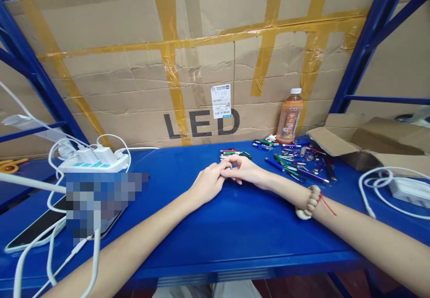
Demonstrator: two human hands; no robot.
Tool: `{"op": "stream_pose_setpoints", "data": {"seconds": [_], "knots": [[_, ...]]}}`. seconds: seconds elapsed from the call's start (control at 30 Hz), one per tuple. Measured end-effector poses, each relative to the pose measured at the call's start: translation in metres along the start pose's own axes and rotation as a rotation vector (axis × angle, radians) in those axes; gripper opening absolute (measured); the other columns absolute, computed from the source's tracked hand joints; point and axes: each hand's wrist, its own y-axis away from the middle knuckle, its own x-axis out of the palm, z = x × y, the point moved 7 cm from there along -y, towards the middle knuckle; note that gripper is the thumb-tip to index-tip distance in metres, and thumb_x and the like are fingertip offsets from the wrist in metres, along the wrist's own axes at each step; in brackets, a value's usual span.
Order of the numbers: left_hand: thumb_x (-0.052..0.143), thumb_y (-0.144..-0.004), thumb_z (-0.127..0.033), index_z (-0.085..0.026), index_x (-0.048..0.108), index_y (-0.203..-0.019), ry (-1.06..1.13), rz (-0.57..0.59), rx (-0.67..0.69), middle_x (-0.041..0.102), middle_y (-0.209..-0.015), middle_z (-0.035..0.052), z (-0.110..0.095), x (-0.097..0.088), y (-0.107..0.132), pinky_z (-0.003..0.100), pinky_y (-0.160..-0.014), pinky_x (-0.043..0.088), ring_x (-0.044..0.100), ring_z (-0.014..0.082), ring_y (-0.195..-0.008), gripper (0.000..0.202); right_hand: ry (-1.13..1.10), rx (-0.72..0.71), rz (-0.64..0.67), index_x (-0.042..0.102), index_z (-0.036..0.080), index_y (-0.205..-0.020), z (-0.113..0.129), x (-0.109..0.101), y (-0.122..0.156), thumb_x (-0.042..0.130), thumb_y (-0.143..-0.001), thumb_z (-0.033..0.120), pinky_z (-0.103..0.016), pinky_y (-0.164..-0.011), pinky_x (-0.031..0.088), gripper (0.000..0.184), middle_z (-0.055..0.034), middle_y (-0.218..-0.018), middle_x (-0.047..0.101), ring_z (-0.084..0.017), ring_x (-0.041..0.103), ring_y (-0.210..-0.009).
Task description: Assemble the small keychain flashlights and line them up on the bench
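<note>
My left hand [208,180] and my right hand [245,170] meet over the middle of the blue tabletop, fingertips touching. Both are closed in a pinch. Whatever sits between the fingers is mostly hidden; only a small pale glint shows there. Just behind the hands lies a small row of pens [243,154], with green, red and silver parts. To the right of my right hand is a loose heap of pens [312,173] in blue, green, purple and red, with shiny clips. A beaded bracelet with a red string [313,199] circles my right wrist.
A bottle of orange-brown drink [289,118] stands behind the heap. An open cardboard box [383,143] is at right, near a white power strip [411,191]. Left are another power strip [97,163], cables and a phone [36,225]. A large taped carton [134,87] walls the back.
</note>
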Motion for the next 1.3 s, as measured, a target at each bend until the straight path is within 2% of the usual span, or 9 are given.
{"op": "stream_pose_setpoints", "data": {"seconds": [0.1, 0.3, 0.4, 0.47, 0.53, 0.63, 0.97, 1.3], "knots": [[0.035, -0.081, -0.013, -0.024, 0.052, -0.099, 0.052, 0.000, -0.062, 0.060, -0.091, 0.0007, 0.007, 0.000, -0.001, 0.029, -0.080, 0.044, 0.055, 0.0167, -0.087, 0.027, 0.069, -0.039, -0.048, 0.057, 0.015, -0.088, 0.002, -0.001, -0.001, 0.065, -0.067, 0.042, -0.014, -0.035, 0.037, 0.036, 0.0017, -0.069, 0.050, -0.006, 0.047, -0.053], [0.036, -0.077, -0.010, -0.023, 0.052, -0.103, 0.062, 0.005, -0.104, 0.061, -0.100, 0.0015, 0.013, 0.005, -0.002, 0.030, -0.083, 0.044, 0.056, 0.0174, -0.092, 0.034, 0.193, -0.076, -0.066, 0.055, 0.016, -0.097, 0.000, -0.001, -0.002, 0.062, -0.069, 0.041, -0.017, -0.034, 0.037, 0.039, 0.0015, -0.068, 0.051, -0.007, 0.047, -0.048], [0.037, -0.076, -0.010, -0.022, 0.056, -0.098, 0.035, -0.011, -0.103, 0.061, -0.102, 0.0023, 0.014, 0.005, -0.002, 0.030, -0.083, 0.043, 0.056, 0.0181, -0.094, 0.031, 0.327, -0.199, -0.165, 0.053, 0.016, -0.100, 0.009, -0.004, 0.001, 0.060, -0.071, 0.035, -0.022, -0.046, 0.043, 0.035, -0.0030, -0.087, 0.055, -0.006, 0.048, -0.050], [0.036, -0.077, -0.011, -0.021, 0.058, -0.094, 0.011, -0.003, -0.119, 0.062, -0.098, 0.0023, 0.014, 0.006, -0.002, 0.029, -0.080, 0.045, 0.056, 0.0182, -0.091, 0.029, 0.433, -0.333, -0.255, 0.053, 0.017, -0.096, 0.019, -0.006, 0.006, 0.060, -0.070, 0.031, -0.024, -0.056, 0.046, 0.030, -0.0047, -0.099, 0.052, -0.005, 0.049, -0.053], [0.036, -0.078, -0.012, -0.021, 0.057, -0.096, -0.024, -0.007, -0.148, 0.062, -0.097, 0.0033, 0.015, 0.005, -0.001, 0.029, -0.079, 0.045, 0.057, 0.0187, -0.090, 0.029, 0.541, -0.407, -0.314, 0.054, 0.017, -0.087, 0.026, -0.006, 0.009, 0.060, -0.070, 0.029, -0.024, -0.057, 0.044, 0.022, -0.0036, -0.094, 0.052, -0.005, 0.046, -0.052], [0.037, -0.077, -0.014, -0.018, 0.056, -0.097, -0.078, -0.015, -0.183, 0.063, -0.094, 0.0059, 0.015, 0.003, 0.001, 0.030, -0.075, 0.046, 0.057, 0.0206, -0.088, 0.028, 0.671, -0.450, -0.300, 0.057, 0.018, -0.075, 0.030, -0.002, 0.011, 0.057, -0.074, 0.030, -0.024, -0.055, 0.042, 0.012, -0.0023, -0.088, 0.053, -0.005, 0.044, -0.049], [0.036, -0.078, -0.015, -0.020, 0.048, -0.100, -0.077, 0.022, -0.194, 0.061, -0.097, 0.0047, 0.013, 0.002, 0.004, 0.030, -0.074, 0.046, 0.057, 0.0201, -0.090, 0.025, 0.912, -0.501, -0.316, 0.065, 0.023, -0.078, 0.039, 0.004, 0.018, 0.052, -0.079, 0.037, -0.022, -0.051, 0.040, 0.019, -0.0024, -0.090, 0.059, -0.007, 0.048, -0.051], [0.035, -0.077, -0.015, -0.021, 0.043, -0.099, -0.069, 0.040, -0.196, 0.060, -0.096, 0.0033, 0.011, 0.001, 0.005, 0.029, -0.070, 0.045, 0.057, 0.0201, -0.091, 0.024, 0.952, -0.460, -0.280, 0.065, 0.024, -0.081, 0.033, 0.007, 0.016, 0.050, -0.080, 0.035, -0.022, -0.050, 0.039, 0.019, -0.0003, -0.092, 0.061, -0.007, 0.050, -0.051]]}}
